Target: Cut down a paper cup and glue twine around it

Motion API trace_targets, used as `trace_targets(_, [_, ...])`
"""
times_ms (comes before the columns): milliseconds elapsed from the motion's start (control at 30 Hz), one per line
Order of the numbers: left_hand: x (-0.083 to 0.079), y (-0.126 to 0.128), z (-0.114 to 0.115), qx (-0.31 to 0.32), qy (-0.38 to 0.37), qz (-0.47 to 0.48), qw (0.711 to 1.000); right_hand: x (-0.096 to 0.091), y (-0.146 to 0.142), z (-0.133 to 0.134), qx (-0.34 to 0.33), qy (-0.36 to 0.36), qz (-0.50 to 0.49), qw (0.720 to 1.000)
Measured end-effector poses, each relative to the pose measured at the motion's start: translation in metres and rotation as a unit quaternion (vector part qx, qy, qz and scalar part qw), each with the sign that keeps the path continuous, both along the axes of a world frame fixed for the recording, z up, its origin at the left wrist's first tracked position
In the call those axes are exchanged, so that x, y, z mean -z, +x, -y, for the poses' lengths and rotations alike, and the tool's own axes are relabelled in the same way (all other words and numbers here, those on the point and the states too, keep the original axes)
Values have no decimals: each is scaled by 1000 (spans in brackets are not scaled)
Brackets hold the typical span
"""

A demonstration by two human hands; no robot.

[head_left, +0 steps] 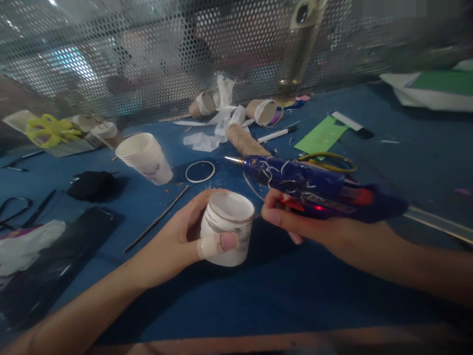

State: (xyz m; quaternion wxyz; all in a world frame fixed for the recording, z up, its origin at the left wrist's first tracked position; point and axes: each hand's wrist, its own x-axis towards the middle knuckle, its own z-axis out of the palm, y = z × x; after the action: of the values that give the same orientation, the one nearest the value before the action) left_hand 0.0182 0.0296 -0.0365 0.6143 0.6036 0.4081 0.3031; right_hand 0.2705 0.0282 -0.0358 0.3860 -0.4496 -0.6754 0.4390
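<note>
My left hand [201, 234], with a bandage on its thumb, is wrapped round a white paper cup [227, 241] with grey markings and a brown cord along its rim. The cup is upright over the blue table. My right hand [291, 217] grips a dark blue hot glue gun [314, 185] with a red light lit and glue threads on its body. Its metal nozzle points left, above and behind the cup, not touching it. A thin strand of cord seems to run from the cup's rim to my right fingers. A glue stick [436, 222] sticks out of the gun's back.
A paper cup stack [144, 158] leans left of a pale ring [200, 171]. A twine roll [246, 139], marker [277, 134], green paper [321, 134] and yellow-handled scissors [343, 161] lie behind the gun. A stick [157, 219] and black pouch [92, 185] are leftward. Perforated metal mesh [155, 59] stands behind.
</note>
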Motion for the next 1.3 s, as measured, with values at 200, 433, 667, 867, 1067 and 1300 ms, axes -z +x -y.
trace_targets(200, [3,-1,0,12,-15,17,1000,0,3,-1,-21,-1,1,1000])
trace_targets(433, [4,0,-1,24,-12,11,1000,0,2,-2,-22,-37,-50,998])
trace_targets(667, [3,1,0,30,-17,13,999,-1,4,0,-33,-42,-68,996])
trace_targets(867, [4,4,-2,33,-20,20,999,-2,5,0,-31,-65,-78,994])
trace_targets(1067, [7,3,-3,45,-24,29,998,-1,7,2,-26,-87,-52,994])
trace_targets(1300, [7,3,-2,50,-22,28,998,0,6,3,-11,-75,-62,995])
